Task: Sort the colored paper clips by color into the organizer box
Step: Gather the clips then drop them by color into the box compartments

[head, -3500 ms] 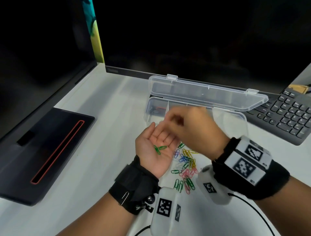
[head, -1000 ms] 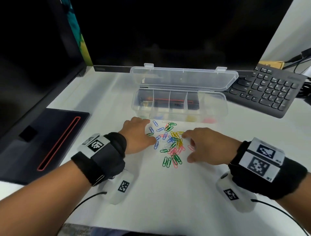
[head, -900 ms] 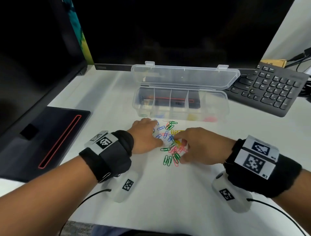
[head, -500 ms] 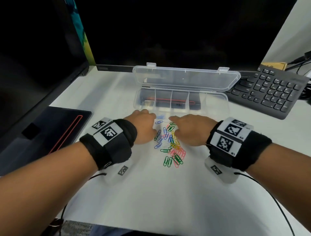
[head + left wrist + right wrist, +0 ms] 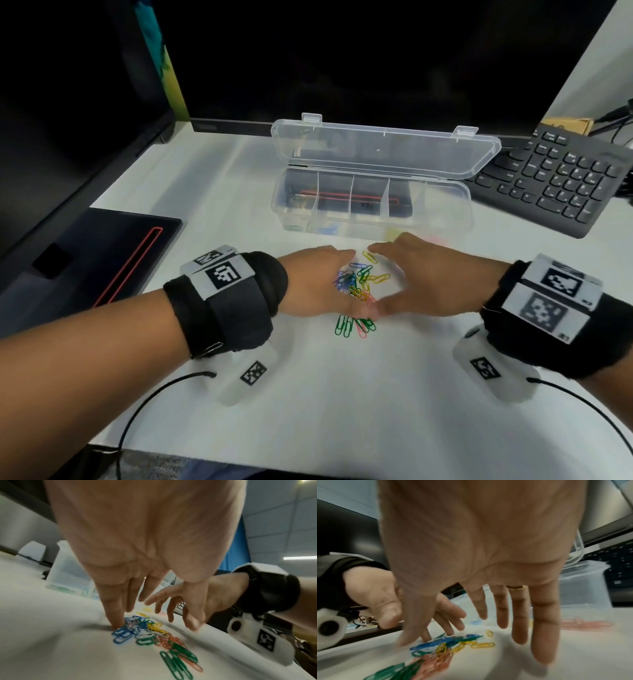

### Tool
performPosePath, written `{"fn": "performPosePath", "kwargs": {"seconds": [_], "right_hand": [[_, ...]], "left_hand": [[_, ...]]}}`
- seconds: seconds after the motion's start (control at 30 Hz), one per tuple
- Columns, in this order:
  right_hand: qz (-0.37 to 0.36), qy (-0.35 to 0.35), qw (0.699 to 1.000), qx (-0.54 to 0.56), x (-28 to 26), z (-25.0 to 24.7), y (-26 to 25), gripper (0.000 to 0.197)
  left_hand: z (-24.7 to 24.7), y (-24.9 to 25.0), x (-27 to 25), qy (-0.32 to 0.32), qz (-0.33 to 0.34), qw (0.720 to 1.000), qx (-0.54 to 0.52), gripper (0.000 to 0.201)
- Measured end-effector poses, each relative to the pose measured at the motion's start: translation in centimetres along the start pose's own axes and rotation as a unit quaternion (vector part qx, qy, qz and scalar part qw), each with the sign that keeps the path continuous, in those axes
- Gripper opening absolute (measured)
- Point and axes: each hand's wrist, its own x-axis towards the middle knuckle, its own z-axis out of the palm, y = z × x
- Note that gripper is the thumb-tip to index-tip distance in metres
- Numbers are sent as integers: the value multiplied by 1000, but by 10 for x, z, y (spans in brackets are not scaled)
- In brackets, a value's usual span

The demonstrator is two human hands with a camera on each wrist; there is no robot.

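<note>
While our left hand [image 5: 313, 284] and right hand [image 5: 421, 279] lay flat and spread, holding nothing, the paper clips [image 5: 356, 294] sat heaped between them, with the organizer box [image 5: 371, 198] open at twelve o'clock. We judged the mixed colours were now bunched tight; pinching from that tangle could lift linked clips of two colours, or flick some toward the keyboard [image 5: 561, 178] at two o'clock.

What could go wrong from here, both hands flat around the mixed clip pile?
1. The paper clips lie tangled, blue, yellow, green and pink overlapping; lifting one may drag other colors along.
2. The left hand and right hand crowd the pile from both sides and could scatter clips across the table.
3. The organizer box stands close behind the fingers; a forward sweep might bump it.
</note>
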Motion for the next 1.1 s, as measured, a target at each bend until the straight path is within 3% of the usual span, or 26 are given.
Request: {"fn": "performPosePath", "kwargs": {"seconds": [0.07,0.1,0.17,0.27,0.37,0.53,0.67,0.73,0.8,1.1], "right_hand": [[23,-28,999,-16,-2,2,1,98],[30,-33,999,-23,-1,3,1,105],[40,-36,998,-34,3,7,-1,118],[52,-30,996,-60,11,12,-10,126],[44,-18,998,-52,14,15,-16,105],[91,11,995,-40,8,16,-8,102],[94,23,995,-10,14,17,-12,92],[73,33,996,48,19,17,-20,84],[51,52,994,85,24,19,-27,63],[45,126,976,171,28,33,-34,21]], "left_hand": [[0,-2,2,-16,-43,995,83,110],[1,-4,5,-25,-64,989,130,120],[3,-5,11,-41,-82,980,174,113],[4,0,19,-27,-56,989,132,78],[6,3,20,4,-28,995,93,66],[-6,-10,5,10,-49,996,74,91],[-8,-15,5,-5,-74,992,104,64],[-4,-12,10,15,-83,996,38,44],[0,-8,16,35,-99,993,-53,29],[9,-5,13,91,-91,946,-297,18]]}}
